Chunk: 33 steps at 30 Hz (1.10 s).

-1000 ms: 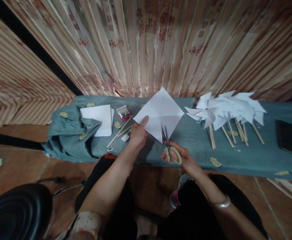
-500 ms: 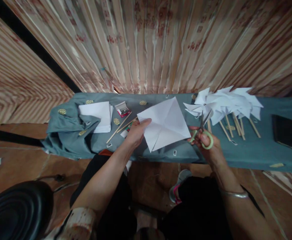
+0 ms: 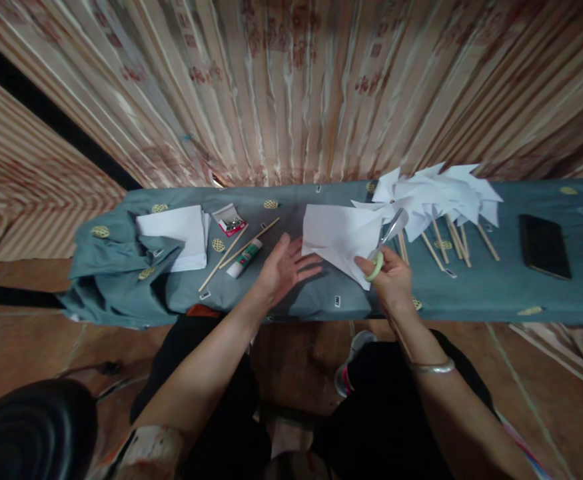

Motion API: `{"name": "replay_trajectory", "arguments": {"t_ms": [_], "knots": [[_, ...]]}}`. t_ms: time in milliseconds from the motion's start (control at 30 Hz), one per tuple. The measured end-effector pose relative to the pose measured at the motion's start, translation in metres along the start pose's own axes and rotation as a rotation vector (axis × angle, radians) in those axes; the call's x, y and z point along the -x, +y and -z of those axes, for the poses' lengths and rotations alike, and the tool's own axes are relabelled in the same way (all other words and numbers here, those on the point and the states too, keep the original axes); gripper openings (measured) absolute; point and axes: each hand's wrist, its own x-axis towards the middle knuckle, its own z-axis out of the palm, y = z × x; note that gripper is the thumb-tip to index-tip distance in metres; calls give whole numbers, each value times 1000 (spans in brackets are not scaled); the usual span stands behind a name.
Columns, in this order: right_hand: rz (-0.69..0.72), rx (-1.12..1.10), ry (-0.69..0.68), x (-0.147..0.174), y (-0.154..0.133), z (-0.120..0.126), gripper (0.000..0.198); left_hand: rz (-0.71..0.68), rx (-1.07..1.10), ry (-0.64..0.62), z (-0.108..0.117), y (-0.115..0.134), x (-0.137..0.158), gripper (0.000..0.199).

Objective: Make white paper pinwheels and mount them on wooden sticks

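My left hand (image 3: 284, 270) is open, palm up and fingers spread, at the left edge of a creased white square of paper (image 3: 340, 230). My right hand (image 3: 394, 280) is closed around scissors with pale green handles (image 3: 374, 266); their blades point up and away, beside the paper's right edge. The right thumb also seems to press on the paper. Just beyond, white paper pinwheels (image 3: 436, 197) lie overlapped, their wooden sticks (image 3: 432, 251) pointing toward me. Left of my left hand are a glue stick (image 3: 244, 258) and two loose wooden sticks (image 3: 224, 258).
A stack of white paper (image 3: 176, 233) lies at the left on the grey-green tablecloth (image 3: 291, 310). Near it stands an open small box of metal pins (image 3: 229, 221). A dark phone (image 3: 544, 245) rests at the right. A black round stool (image 3: 31, 420) is at lower left.
My left hand has let go of the paper and opened. The paper has turned and shifted with my right hand, which has moved left with the scissors. The glue stick has come into plain view.
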Motion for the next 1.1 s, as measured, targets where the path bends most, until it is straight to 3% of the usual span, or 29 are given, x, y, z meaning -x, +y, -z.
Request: {"name": "replay_trajectory", "arguments": {"t_ms": [100,233,467,667,767,967,1100], "knots": [[68,9,91,-7,0,-4,43,-2,-56,-25,-9,-11,4,55],[137,56,41,-8,5,-17,40,-57,-196,-25,-19,-27,5,59],[99,9,-74,-1,10,-40,44,-222,-222,300,-18,-43,-8,47],[62,17,-137,3,5,-44,46,-408,-360,387,-4,-34,-15,41],[19,81,-277,13,2,-37,46,-496,-419,418,5,-18,-18,49],[-103,175,-706,37,0,-23,52,-640,-385,448,15,2,-23,59],[-111,161,-809,43,2,-20,56,-658,-357,451,14,6,-27,60]]}}
